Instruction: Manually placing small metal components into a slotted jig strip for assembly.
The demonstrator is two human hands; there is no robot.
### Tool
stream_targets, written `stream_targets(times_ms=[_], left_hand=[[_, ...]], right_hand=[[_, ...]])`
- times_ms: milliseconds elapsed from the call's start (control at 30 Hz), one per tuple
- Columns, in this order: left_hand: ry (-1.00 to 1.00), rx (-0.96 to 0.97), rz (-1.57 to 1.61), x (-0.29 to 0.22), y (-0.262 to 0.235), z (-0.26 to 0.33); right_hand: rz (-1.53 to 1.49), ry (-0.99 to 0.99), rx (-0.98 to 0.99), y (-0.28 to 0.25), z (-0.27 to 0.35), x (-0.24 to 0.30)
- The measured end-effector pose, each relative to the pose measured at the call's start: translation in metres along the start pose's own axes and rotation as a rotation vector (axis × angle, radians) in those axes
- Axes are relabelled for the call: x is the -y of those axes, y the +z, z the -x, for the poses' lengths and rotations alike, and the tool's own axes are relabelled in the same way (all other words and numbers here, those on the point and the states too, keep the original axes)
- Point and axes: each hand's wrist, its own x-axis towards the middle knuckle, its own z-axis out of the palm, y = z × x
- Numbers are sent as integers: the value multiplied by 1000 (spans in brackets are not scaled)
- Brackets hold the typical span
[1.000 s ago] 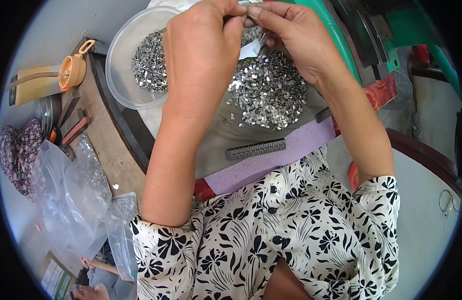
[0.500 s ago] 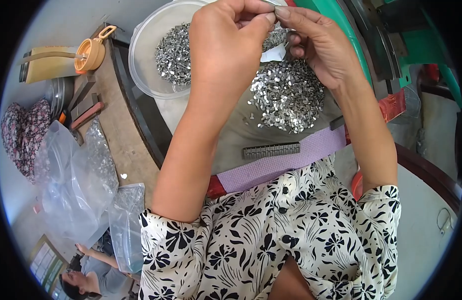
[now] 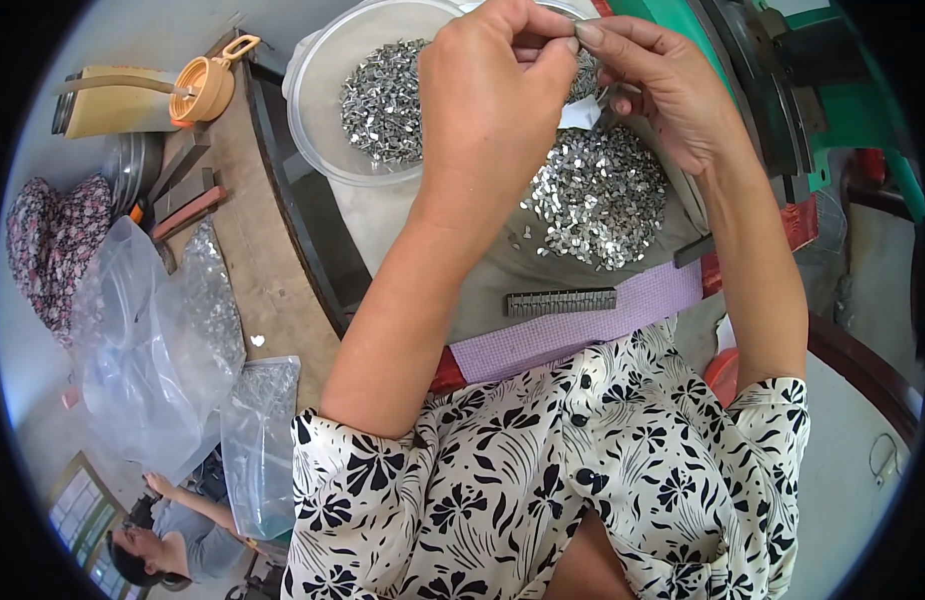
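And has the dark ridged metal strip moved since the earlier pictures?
No, it seems: the dark ridged metal strip still lies along the purple cloth, below the metal-piece pile; the whole view shifted.

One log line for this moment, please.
left hand, right hand: close together; grasp: unclear; nearby: silvery pile, round tub, dark ribbed strip

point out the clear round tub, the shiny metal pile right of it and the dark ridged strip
Clear round tub (image 3: 316,105): head view, bare inside, left part.
Shiny metal pile (image 3: 604,198): head view, middle of the heap.
Dark ridged strip (image 3: 560,302): head view, middle of its length.
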Motion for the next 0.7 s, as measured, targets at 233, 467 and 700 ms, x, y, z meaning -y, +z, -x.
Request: stream_targets(times_ms=[233, 467, 700], left_hand=[[311, 24, -712, -4, -3, 18], [388, 93, -593, -5, -12, 73], [141, 114, -504, 6, -53, 143]], right_hand=[[757, -614, -112, 1, 1, 0], [894, -712, -130, 11, 28, -7], [867, -600, 174, 18, 113, -29]])
